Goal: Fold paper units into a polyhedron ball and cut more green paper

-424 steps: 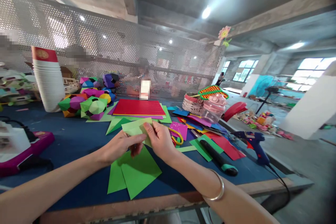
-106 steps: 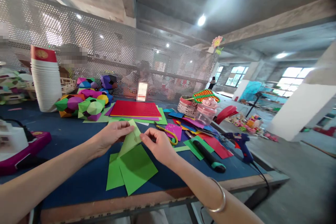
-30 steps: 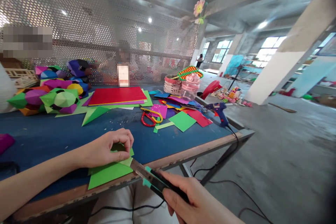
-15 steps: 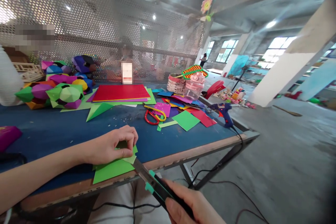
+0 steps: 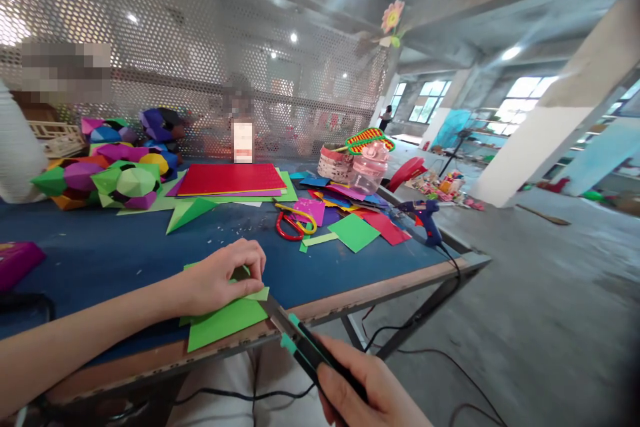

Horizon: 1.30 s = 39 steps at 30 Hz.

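Observation:
Near the table's front edge, my left hand (image 5: 227,277) pinches a folded piece of green paper (image 5: 257,294), its fingers curled over it. Under that hand a larger light green sheet (image 5: 225,325) lies flat, reaching the wooden edge. My right hand (image 5: 360,380) is closed around the black and teal handle of a utility knife (image 5: 310,350). The knife's blade points up and left, and its tip is at the right end of the folded paper. Whether the blade touches the paper cannot be made out.
On the blue table (image 5: 125,253) lie scissors (image 5: 295,221), a red sheet stack (image 5: 230,179), a green square (image 5: 355,233) and a glue gun (image 5: 425,217). Paper polyhedra (image 5: 125,183) stand at the back left. A pink bottle (image 5: 369,170) and a basket (image 5: 335,163) stand behind.
The green paper, my left hand and the knife in my right hand appear slightly farther right. The view has shifted a little. Both hands keep their holds.

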Each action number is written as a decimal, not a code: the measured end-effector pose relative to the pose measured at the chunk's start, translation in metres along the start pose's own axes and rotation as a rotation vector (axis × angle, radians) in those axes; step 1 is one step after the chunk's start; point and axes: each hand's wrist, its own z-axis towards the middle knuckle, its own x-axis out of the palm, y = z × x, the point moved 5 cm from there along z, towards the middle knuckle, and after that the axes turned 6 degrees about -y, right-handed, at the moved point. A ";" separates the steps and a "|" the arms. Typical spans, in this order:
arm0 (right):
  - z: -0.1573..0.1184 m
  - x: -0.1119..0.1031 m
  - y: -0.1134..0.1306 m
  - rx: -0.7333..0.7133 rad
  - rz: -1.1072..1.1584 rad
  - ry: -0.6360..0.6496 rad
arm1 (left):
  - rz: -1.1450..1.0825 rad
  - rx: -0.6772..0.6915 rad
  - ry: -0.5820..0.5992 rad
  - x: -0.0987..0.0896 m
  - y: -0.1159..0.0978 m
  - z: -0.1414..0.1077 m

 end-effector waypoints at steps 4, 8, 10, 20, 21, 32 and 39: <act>0.002 -0.009 0.013 -0.012 0.012 -0.004 | 0.093 -0.074 -0.211 0.008 0.007 0.007; 0.000 -0.019 0.016 0.017 -0.013 -0.049 | 0.163 -0.130 -0.341 0.015 0.006 0.009; -0.001 -0.023 0.018 0.007 -0.026 -0.043 | 0.178 -0.148 -0.304 0.016 0.002 0.010; 0.001 -0.026 0.027 -0.022 -0.102 0.017 | -0.063 0.105 0.271 -0.014 -0.001 0.005; 0.001 -0.025 0.027 -0.014 -0.092 0.018 | -0.061 0.117 0.298 -0.015 0.001 0.005; -0.001 -0.020 0.022 0.098 -0.010 0.031 | 0.237 0.185 0.330 -0.020 0.011 0.007; -0.002 -0.014 0.026 0.122 0.005 -0.001 | 0.191 0.160 0.328 -0.018 0.018 0.005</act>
